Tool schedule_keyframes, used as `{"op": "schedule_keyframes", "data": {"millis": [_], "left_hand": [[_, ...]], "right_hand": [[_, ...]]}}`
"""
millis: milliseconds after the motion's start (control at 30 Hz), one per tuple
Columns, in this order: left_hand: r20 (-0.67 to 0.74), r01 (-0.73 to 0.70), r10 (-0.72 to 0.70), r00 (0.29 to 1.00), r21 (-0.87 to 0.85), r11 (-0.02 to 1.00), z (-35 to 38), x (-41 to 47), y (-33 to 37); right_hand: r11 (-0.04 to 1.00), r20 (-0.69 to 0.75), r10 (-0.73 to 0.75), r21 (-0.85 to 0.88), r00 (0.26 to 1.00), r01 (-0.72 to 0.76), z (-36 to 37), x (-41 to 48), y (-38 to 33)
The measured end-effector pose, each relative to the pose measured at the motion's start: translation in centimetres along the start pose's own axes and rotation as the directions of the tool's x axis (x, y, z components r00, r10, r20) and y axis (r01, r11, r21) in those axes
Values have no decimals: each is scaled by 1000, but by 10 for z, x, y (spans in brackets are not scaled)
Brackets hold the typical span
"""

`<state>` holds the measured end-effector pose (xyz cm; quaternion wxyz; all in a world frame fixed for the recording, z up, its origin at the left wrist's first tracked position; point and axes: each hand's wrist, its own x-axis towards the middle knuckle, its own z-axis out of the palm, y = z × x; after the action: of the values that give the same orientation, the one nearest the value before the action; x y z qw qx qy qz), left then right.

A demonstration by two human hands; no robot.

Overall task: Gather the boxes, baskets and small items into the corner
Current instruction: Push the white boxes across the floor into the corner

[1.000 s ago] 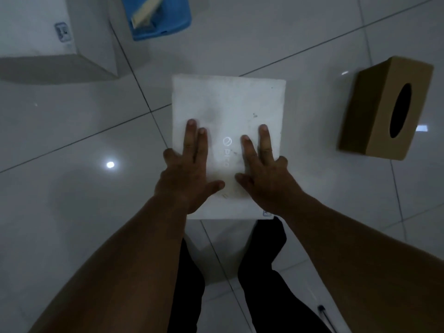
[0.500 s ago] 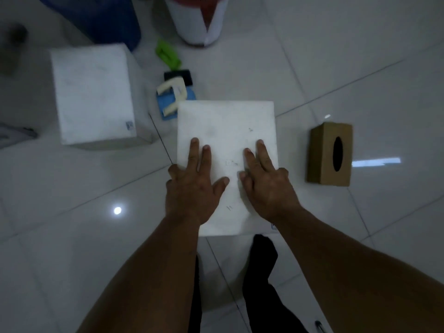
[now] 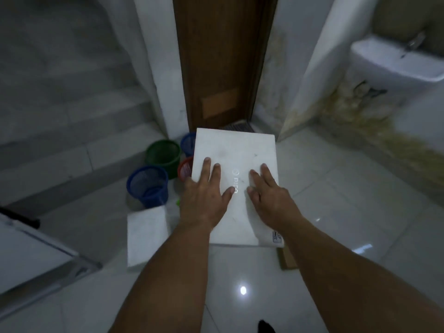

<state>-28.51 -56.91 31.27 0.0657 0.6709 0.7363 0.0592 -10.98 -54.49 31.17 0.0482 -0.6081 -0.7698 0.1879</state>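
Right now it's the push step: both hands lie flat on top of the big white box, pressing, not gripping. The left hand has fingers straight & spread on the lid's left half, thumb out. The right hand does the same on the right half, palm down. Neither curls round an edge, so both are released.

The box sits on the floor just in front of the wooden door, its far edge covering the door's foot. Left of the door, by the wall, are a green basket, a near blue basket, a far blue basket & a red basket. The red one's rim is half hidden behind the box; can't tell if they touch. Further back from the door, on its left side, lies a smaller white box. A brown box pokes out further back again, on the door's right side, mostly hidden by the right forearm.

Judgement: the corner pile is prob. where the baskets stand, so this box is nearly home. The task looks approx. mid-way, w/ the smaller white box & brown box not yet in.

The next move needs a short shove toward the baskets w/o tipping the red one, which looks light. Flat palms steer by friction only, so it wants even pressure or the box may twist on the glossy tile.
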Motion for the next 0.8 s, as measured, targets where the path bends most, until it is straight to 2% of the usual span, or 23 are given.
{"op": "schedule_keyframes", "data": {"millis": [233,533,800], "left_hand": [[-178,-61,52,983,-41,997,-85,4,30],[-179,-152,143,973,-36,988,-102,11,75],[-151,-278,274,950,-6,961,-88,47,164]], "right_hand": [[996,-184,24,-79,983,-39,-99,-24,-26],[990,-243,112,-61,964,-130,-132,-38,3],[971,-282,234,13,930,-240,-154,-33,89]]}}
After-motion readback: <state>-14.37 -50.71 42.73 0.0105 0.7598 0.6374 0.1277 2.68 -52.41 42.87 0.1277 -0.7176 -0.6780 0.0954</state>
